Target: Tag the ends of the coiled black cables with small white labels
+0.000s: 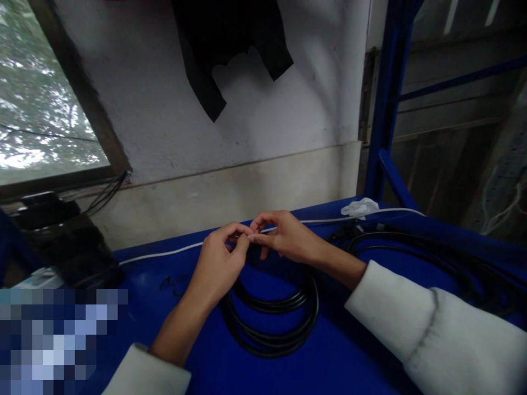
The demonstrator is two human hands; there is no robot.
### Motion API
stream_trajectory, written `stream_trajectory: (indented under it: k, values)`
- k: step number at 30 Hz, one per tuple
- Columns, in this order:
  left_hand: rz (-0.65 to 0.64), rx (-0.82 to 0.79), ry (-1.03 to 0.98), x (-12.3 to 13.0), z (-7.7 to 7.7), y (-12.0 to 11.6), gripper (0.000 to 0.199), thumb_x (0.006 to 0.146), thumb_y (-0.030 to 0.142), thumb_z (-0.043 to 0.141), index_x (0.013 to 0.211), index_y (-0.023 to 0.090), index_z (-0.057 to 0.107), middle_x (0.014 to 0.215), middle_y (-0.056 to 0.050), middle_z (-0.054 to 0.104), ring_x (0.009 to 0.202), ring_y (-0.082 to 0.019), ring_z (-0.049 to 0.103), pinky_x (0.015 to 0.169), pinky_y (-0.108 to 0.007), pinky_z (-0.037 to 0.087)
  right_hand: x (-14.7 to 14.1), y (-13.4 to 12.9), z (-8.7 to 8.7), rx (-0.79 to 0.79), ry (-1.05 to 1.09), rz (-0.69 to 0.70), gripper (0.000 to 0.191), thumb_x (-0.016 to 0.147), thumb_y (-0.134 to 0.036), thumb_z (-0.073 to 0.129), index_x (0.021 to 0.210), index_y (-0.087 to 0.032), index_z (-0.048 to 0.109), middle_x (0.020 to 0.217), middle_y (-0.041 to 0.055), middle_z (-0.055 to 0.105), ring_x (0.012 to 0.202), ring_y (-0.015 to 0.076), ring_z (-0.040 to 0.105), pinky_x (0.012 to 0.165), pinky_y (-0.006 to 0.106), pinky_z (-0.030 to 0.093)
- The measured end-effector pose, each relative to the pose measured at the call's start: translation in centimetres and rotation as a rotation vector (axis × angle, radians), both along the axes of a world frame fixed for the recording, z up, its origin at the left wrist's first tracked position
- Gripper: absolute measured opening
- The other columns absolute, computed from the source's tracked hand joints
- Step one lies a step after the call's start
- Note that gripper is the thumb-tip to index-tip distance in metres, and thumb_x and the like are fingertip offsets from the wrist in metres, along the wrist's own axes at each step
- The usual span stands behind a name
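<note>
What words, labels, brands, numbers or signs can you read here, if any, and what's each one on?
None: no text can be read anywhere.
Black cable coil: no lettering can be made out.
Between left hand and right hand: too small to tell.
Dark object on the left: too dim and blurred.
Pixelated patch: anything there is hidden.

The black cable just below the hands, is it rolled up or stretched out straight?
Rolled up. The black cable lies in round loops on the blue table.
</note>
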State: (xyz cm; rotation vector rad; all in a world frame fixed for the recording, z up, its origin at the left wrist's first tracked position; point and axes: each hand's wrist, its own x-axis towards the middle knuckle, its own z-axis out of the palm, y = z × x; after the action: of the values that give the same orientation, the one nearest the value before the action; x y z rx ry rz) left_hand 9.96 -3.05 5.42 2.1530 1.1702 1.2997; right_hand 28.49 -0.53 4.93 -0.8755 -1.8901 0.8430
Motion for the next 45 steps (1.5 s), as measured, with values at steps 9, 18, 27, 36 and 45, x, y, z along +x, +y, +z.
stream_trajectory:
  k: [9,18,27,36,45]
  values:
    - [0.025,-0.018,0.029,0.3,-0.13,-0.03,0.012,0.088,0.028,0.066,0.09,0.02,0.075,0.088,-0.004,0.076,0.081,-0.022,0.066,0.072,-0.033,0.048,-0.01,0.04,-0.03,-0.028,-0.008,-0.009,0.011,0.095,-0.024,0.073,0.097,-0.014,0.069,0.096,0.0055,0.074,0.059,0.0119,0.072,0.044,0.017,0.045]
    - [0.042,-0.039,0.001,0.18,-0.4,0.35,0.011,0.083,0.025,0.072,0.091,0.02,0.075,0.09,-0.005,0.077,0.084,-0.023,0.07,0.079,-0.035,0.051,0.17,0.56,-0.6,-0.027,-0.009,0.018,0.023,0.099,-0.037,0.071,0.104,-0.014,0.07,0.097,0.0069,0.076,0.061,0.0138,0.074,0.04,0.016,0.042]
    - [0.058,-0.043,0.008,0.07,-0.5,0.18,0.01,0.085,0.027,0.071,0.088,0.02,0.077,0.084,-0.003,0.077,0.08,-0.021,0.071,0.076,-0.033,0.051,-0.2,-0.09,0.08,-0.02,-0.024,-0.041,0.014,0.103,-0.026,0.064,0.099,-0.014,0.07,0.086,0.0041,0.075,0.06,0.0133,0.074,0.045,0.016,0.045]
    - [0.065,-0.076,0.022,0.09,-0.41,0.38,0.013,0.086,0.029,0.07,0.087,0.019,0.077,0.086,-0.005,0.078,0.082,-0.023,0.072,0.076,-0.035,0.052,-0.13,-0.18,0.13,-0.014,-0.048,-0.077,0.012,0.098,-0.011,0.059,0.102,-0.014,0.069,0.093,0.005,0.075,0.061,0.0133,0.074,0.043,0.016,0.043]
    - [0.057,-0.068,0.048,0.11,-0.42,0.26,0.013,0.089,0.03,0.068,0.086,0.02,0.076,0.086,-0.004,0.078,0.082,-0.023,0.072,0.077,-0.035,0.052,-0.17,0.04,-0.07,-0.011,-0.048,-0.082,0.009,0.096,-0.012,0.063,0.102,-0.014,0.069,0.101,0.0062,0.075,0.06,0.0122,0.073,0.042,0.015,0.044]
